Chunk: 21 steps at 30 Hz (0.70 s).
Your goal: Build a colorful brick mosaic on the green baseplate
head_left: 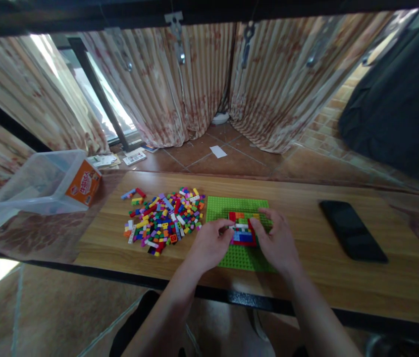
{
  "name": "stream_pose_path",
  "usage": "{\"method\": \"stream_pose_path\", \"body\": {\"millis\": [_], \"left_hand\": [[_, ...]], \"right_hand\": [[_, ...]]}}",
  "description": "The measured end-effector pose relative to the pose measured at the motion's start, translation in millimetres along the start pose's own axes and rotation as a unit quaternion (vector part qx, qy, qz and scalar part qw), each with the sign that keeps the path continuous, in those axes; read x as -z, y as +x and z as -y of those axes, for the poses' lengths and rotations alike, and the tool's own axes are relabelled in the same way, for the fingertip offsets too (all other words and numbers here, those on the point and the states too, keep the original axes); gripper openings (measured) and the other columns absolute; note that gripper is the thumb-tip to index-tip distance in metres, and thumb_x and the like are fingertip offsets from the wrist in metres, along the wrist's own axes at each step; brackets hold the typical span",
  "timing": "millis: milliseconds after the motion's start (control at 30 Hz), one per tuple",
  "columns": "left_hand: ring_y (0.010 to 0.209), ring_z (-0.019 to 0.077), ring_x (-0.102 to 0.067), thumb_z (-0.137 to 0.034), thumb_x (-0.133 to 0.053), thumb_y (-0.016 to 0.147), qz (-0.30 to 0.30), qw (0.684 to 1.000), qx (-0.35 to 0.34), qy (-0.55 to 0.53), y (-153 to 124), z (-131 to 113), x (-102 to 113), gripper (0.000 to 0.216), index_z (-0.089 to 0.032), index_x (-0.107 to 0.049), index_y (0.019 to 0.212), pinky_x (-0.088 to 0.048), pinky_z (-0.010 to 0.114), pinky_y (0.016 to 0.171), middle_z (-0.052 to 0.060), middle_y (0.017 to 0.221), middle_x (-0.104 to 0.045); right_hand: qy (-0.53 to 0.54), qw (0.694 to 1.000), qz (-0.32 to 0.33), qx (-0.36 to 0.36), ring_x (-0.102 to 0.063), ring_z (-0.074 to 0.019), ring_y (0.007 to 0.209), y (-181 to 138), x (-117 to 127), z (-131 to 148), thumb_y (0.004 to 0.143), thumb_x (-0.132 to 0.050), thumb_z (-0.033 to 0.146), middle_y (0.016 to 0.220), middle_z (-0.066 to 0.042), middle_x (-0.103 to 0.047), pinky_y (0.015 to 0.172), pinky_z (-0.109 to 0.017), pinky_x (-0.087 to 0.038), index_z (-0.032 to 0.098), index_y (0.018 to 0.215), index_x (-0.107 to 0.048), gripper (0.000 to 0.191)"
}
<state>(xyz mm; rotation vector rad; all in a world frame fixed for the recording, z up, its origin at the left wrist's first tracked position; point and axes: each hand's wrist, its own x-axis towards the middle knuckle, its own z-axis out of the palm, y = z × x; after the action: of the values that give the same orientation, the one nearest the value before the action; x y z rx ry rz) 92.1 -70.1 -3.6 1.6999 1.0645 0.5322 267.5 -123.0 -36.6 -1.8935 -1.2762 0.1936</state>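
One baseplate on table, curtains beyond

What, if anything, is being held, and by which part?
A hold cannot be told: left hand and right hand flank the brick build at its sides.

On the table, the loose bricks lie just left of the baseplate and the phone lies well to its right; the brick build sits on the baseplate between the left hand and the right hand. The box is beyond the table's left end. Behind the table, a paper sheet lies on the floor, before the curtains.
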Motion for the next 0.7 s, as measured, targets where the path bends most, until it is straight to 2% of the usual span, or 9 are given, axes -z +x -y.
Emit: {"method": "stream_pose_path", "body": {"millis": [100,267,433,533,700], "left_hand": [[0.062,0.0170,-0.056,-0.024,-0.051,0.088,0.002,1.000,-0.007,0.021,-0.6,-1.1,-2.1,0.033,-0.013,-0.074,0.110,-0.041,0.028,0.062,0.006,0.077,-0.071],[0.066,0.0186,-0.059,-0.025,-0.052,0.089,-0.006,0.998,-0.013,0.058,-2.6,-4.0,-6.0,0.036,-0.012,-0.073,0.115,-0.043,0.031,0.067,0.010,0.088,-0.074],[0.058,0.0172,-0.055,-0.024,-0.050,0.089,-0.011,0.997,-0.024,0.076,-2.6,-3.8,-8.2,0.031,-0.016,-0.076,0.104,-0.041,0.030,0.063,0.006,0.073,-0.070],[0.059,0.0184,-0.057,-0.023,-0.050,0.090,-0.014,0.995,-0.037,0.093,-2.5,-0.9,-10.5,0.031,-0.016,-0.075,0.107,-0.042,0.031,0.064,0.007,0.071,-0.069],[0.081,0.0235,-0.068,-0.024,-0.047,0.093,-0.021,0.984,-0.047,0.170,-6.1,-1.5,-14.8,0.033,-0.017,-0.070,0.115,-0.050,0.034,0.076,0.011,0.095,-0.075]], "right_hand": [[-0.018,1.000,0.010,-0.003,-0.057,-0.0324,0.114,0.0,-5.0,-1.3,0.089,-0.052,0.055,0.119,-0.020,-0.062,0.100,-0.053,-0.043,0.014,0.124,-0.060,0.054],[-0.031,0.999,0.031,-0.011,-0.054,-0.0342,0.119,1.1,-8.3,-1.6,0.089,-0.050,0.056,0.123,-0.022,-0.061,0.102,-0.055,-0.041,0.012,0.128,-0.058,0.060],[-0.044,0.998,0.043,-0.008,-0.052,-0.0352,0.124,-0.3,-10.5,0.3,0.088,-0.050,0.058,0.127,-0.022,-0.059,0.102,-0.055,-0.041,0.012,0.133,-0.054,0.064],[-0.058,0.997,0.044,-0.014,-0.052,-0.0363,0.123,-1.2,-12.2,2.1,0.089,-0.049,0.057,0.127,-0.024,-0.059,0.100,-0.056,-0.043,0.012,0.133,-0.053,0.064],[-0.058,0.997,0.041,-0.021,-0.055,-0.0359,0.119,-2.1,-15.2,1.6,0.089,-0.050,0.057,0.125,-0.022,-0.061,0.099,-0.055,-0.043,0.012,0.131,-0.056,0.062]]}}
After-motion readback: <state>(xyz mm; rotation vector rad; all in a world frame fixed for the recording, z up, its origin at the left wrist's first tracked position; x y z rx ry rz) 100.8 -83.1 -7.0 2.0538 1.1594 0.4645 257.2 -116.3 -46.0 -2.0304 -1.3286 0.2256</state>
